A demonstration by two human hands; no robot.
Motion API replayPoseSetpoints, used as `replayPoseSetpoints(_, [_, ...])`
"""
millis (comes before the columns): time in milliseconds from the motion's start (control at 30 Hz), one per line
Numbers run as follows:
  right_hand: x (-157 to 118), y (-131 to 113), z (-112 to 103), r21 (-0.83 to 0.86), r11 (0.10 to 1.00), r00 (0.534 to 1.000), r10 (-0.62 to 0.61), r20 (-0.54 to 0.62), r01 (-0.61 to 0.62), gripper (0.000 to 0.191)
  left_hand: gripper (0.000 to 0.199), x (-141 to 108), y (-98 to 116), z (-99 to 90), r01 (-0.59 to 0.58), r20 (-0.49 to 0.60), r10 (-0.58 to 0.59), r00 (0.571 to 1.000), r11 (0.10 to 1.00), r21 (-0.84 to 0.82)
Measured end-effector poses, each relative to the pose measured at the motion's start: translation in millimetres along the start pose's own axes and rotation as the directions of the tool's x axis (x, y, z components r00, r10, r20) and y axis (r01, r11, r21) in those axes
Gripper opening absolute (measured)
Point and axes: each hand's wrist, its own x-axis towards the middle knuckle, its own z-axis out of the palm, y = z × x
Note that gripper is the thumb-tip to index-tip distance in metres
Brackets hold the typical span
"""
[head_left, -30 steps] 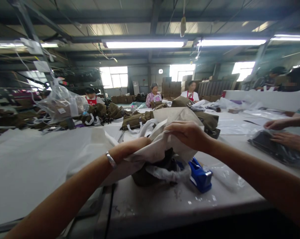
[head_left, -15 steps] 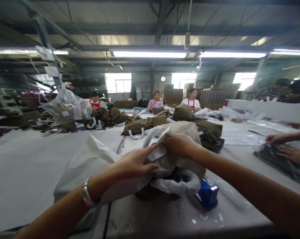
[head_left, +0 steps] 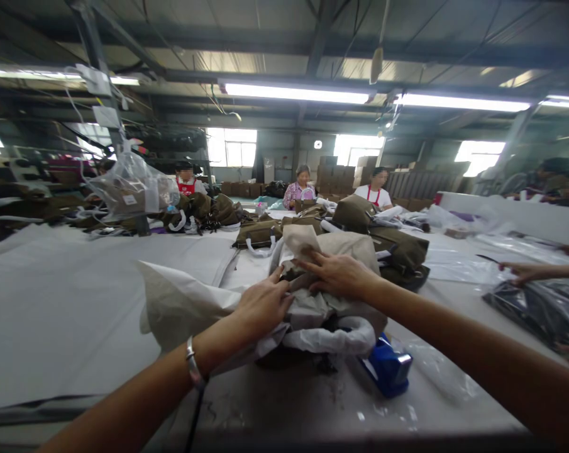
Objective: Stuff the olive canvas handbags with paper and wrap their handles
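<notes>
A brown bag with a white-wrapped handle lies before me, loosely covered by pale wrapping paper. My left hand rests on the paper at the bag's left, fingers apart and pointing toward the bag's opening. From the right, my right hand presses on the paper with its fingers spread. The paper stands up in a fold just beyond my fingertips. Close to the bag's right side is a blue tape dispenser.
More brown bags are piled behind. White sheets are stacked at the left. At the right, a person's hand is above a dark item in clear plastic. A post rises at the left, and people sit across the table.
My right hand has gone from gripping the paper to lying spread on it. My left hand has shifted slightly, its thumb closer to the fingers. The view has turned a little.
</notes>
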Motion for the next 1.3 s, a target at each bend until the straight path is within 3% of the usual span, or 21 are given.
replayPoseSetpoints(133, [-3,-4,-9,-0.020,0.990,0.985,0.139,0.101,-0.137,0.080,0.020,0,0,4.1,-0.091,-0.018,0.093,0.996,0.992,0.090])
replayPoseSetpoints(200, [-5,-5,-18,-0.052,0.987,0.975,0.161,0.153,-0.155,0.065,0.019,1,-4,5.0,-0.117,-0.015,0.119,0.993,0.988,0.102])
replayPoseSetpoints(300, [-11,-5,-31,-0.092,0.993,0.982,0.090,0.167,-0.075,0.029,0.021,2,-12,2.9,-0.098,-0.039,0.102,0.994,0.990,0.100])
replayPoseSetpoints(367, [-17,-5,-36,-0.100,0.995,0.994,-0.007,0.113,0.018,0.022,0.022,2,-14,0.3,-0.079,-0.049,0.085,0.995,0.991,0.109])
replayPoseSetpoints(433, [-22,-4,-37,-0.084,0.994,0.996,-0.063,0.062,0.068,0.022,0.024,3,-14,-1.6,-0.061,0.007,0.061,0.998,0.990,0.124])
replayPoseSetpoints(533, [-19,5,-34,-0.022,0.997,0.989,0.081,0.123,-0.079,0.021,0.026,14,-14,-3.3,-0.007,0.130,-0.010,0.991,0.992,0.130])
replayPoseSetpoints(633, [-3,17,-34,0.009,0.967,0.935,0.246,0.257,-0.256,0.026,0.029,41,-19,-3.7,0.048,0.188,-0.070,0.980,0.992,0.120])
replayPoseSetpoints(667, [3,17,-37,0.012,0.961,0.931,0.263,0.254,-0.275,0.022,0.029,52,-22,-3.4,0.059,0.207,-0.083,0.975,0.991,0.120])
replayPoseSetpoints(700, [7,14,-41,0.014,0.963,0.943,0.262,0.205,-0.271,0.019,0.028,64,-26,-3.0,0.067,0.228,-0.094,0.969,0.990,0.120])
replayPoseSetpoints(767, [10,-3,-52,0.042,0.983,0.984,0.179,-0.005,-0.178,0.028,0.026,86,-32,-2.1,0.073,0.279,-0.104,0.955,0.990,0.118])
replayPoseSetpoints(833, [5,-32,-60,0.115,0.993,0.971,-0.002,-0.237,0.030,0.030,0.021,103,-36,-2.1,0.066,0.328,-0.098,0.939,0.992,0.108])
replayPoseSetpoints(867, [1,-47,-61,0.186,0.974,0.962,-0.075,-0.264,0.127,0.028,0.021,109,-37,-2.8,0.063,0.344,-0.095,0.934,0.993,0.103])
replayPoseSetpoints(900, [-4,-60,-58,0.272,0.949,0.967,-0.092,-0.239,0.157,0.029,0.021,112,-38,-4.0,0.060,0.354,-0.091,0.931,0.993,0.098])
replayPoseSetpoints(967, [-14,-80,-45,0.436,0.899,1.000,-0.024,-0.019,0.030,0.040,0.019,114,-37,-7.5,0.054,0.358,-0.084,0.930,0.994,0.093])
replayPoseSetpoints(1033, [-18,-88,-25,0.489,0.854,0.971,0.074,0.225,-0.178,0.042,0.017,111,-34,-11.3,0.043,0.339,-0.072,0.938,0.995,0.094])
replayPoseSetpoints(1100, [-16,-88,-7,0.439,0.848,0.921,0.133,0.367,-0.298,0.037,0.015,106,-30,-14.5,0.024,0.306,-0.054,0.950,0.995,0.100])
replayPoseSetpoints(1200, [-4,-84,1,0.347,0.899,0.888,0.090,0.451,-0.267,0.020,0.013,101,-26,-19.4,0.003,0.264,-0.032,0.964,0.994,0.110])
replayPoseSetpoints(1300, [-2,-88,-12,0.387,0.910,0.922,-0.012,0.388,-0.151,0.020,0.013,95,-23,-28.4,-0.026,0.253,-0.002,0.967,0.994,0.105])
